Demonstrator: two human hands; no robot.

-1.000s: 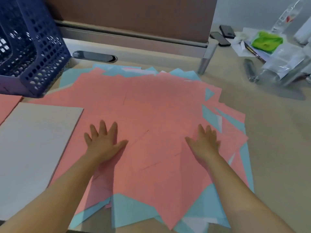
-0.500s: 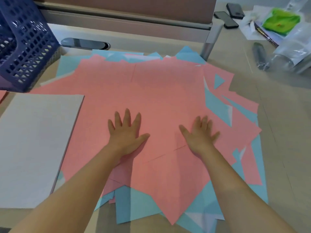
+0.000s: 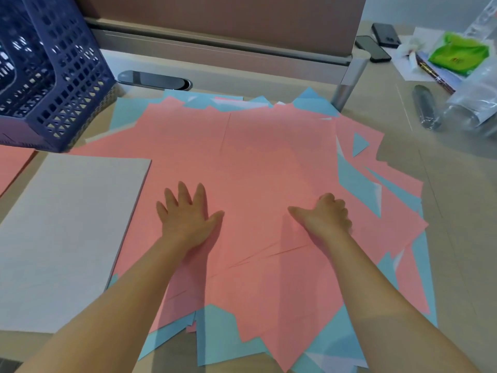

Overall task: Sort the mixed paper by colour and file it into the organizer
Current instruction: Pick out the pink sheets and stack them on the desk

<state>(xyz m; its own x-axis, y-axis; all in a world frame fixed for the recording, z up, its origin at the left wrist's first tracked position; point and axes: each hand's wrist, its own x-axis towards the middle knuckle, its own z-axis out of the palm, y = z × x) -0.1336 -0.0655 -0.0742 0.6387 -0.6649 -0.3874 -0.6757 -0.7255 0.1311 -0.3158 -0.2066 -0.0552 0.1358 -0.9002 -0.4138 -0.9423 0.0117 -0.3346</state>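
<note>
A wide, messy spread of pink paper (image 3: 269, 162) covers the desk centre, with blue paper (image 3: 223, 337) sticking out under its edges. My left hand (image 3: 188, 216) lies flat on the pink sheets, fingers apart. My right hand (image 3: 325, 216) rests on the pink paper with its fingers curled under; I cannot tell whether they pinch a sheet. A neat stack of white paper (image 3: 64, 238) lies at the left, and a pink stack (image 3: 13, 165) shows at the far left edge. The dark blue mesh organizer (image 3: 51, 76) stands at the back left.
A desk partition (image 3: 215, 20) and its metal leg (image 3: 347, 84) close the back. A cable slot (image 3: 153, 80) is behind the papers. At the right lie two phones (image 3: 382, 41), a green packet (image 3: 457, 53), clear plastic bags (image 3: 476, 103) and a dark pen-like object (image 3: 426, 106).
Both hands have slid toward each other over the pink paper. The right hand's fingers went from spread to curled. The view shifted slightly.
</note>
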